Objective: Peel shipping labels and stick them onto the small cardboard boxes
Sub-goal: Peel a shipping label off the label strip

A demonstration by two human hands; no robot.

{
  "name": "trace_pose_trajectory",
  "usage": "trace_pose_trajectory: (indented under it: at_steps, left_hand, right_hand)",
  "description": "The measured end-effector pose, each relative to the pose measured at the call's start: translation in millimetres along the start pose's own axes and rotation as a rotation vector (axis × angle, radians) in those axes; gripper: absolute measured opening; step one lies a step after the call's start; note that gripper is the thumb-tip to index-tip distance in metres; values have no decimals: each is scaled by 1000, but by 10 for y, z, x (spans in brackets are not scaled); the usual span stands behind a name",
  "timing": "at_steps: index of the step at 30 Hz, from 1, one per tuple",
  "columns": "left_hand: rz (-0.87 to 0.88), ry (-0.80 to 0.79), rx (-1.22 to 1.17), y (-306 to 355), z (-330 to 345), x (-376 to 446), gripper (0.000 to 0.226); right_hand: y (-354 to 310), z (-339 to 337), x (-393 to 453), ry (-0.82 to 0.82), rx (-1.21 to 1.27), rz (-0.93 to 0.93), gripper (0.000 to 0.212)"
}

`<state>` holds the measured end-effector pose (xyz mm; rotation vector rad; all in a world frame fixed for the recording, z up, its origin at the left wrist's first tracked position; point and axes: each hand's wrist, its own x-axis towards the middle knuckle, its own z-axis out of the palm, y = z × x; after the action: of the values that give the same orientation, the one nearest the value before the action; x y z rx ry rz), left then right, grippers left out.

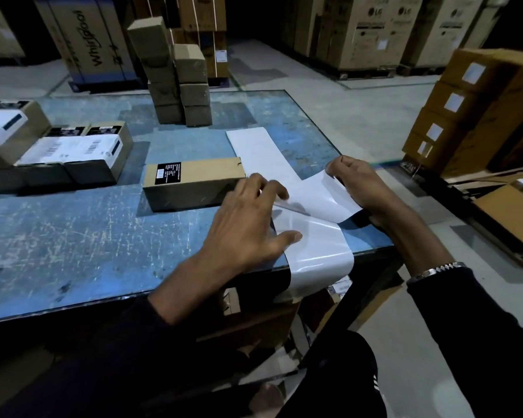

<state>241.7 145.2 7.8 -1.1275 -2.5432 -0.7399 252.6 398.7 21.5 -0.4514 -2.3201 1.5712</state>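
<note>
A long white label strip runs across the right side of the blue table and hangs over its near edge. My left hand lies flat on the strip, fingers spread, pressing the glossy backing down. My right hand pinches a corner of a white label, which is curled up and partly lifted off the backing. A small cardboard box with a black sticker on top lies just left of my left hand.
Several boxes bearing white labels sit at the table's left. Two stacks of small plain boxes stand at the far edge. A stack of labelled cartons rises right of the table. Large appliance cartons line the back.
</note>
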Motion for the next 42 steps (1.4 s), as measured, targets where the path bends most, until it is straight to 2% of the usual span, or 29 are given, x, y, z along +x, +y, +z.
trace_pose_trajectory:
  at_steps: [3, 5, 7, 9, 14, 17, 19, 21, 24, 33, 38, 42]
  left_hand:
    - [11, -172, 34, -142, -114, 156, 128]
    - [2, -298, 70, -164, -147, 206, 136]
    - [-29, -404, 75, -175, -111, 209, 133]
    - [-52, -449, 42, -191, -73, 189, 132]
    - [-54, -457, -18, -207, -36, 140, 131]
    - [-92, -444, -86, -197, -20, 108, 134]
    - [-95, -436, -79, -185, -24, 107, 133]
    - [-91, -428, -46, -167, -25, 117, 131]
    - [-89, -399, -12, -158, -4, 96, 124]
    - [-124, -370, -20, -146, 9, 52, 120]
    - [-106, -379, -14, -87, -47, 60, 116]
    - [-127, -327, -157, -143, -34, 67, 109]
  right_hand:
    - [3, 11, -8, 1, -24, -9, 13]
    - [-5, 1, -21, -8, 2, -8, 16]
    - [7, -31, -22, -5, 10, -15, 22]
    - [24, -81, -32, -4, -4, -23, 17]
    - [63, -239, -56, 20, 80, -18, 15]
    - [62, -275, -82, 88, 191, 15, 15]
    - [61, -277, -84, 148, 237, 58, 10]
    - [62, -284, -59, 208, 283, 104, 14]
    - [35, -285, -35, 219, 324, 138, 17]
    - [-95, -367, -118, 351, 511, 29, 12]
    - [-146, -429, -132, 422, 456, -8, 13]
    - [-238, -349, -160, 374, 382, -84, 13]
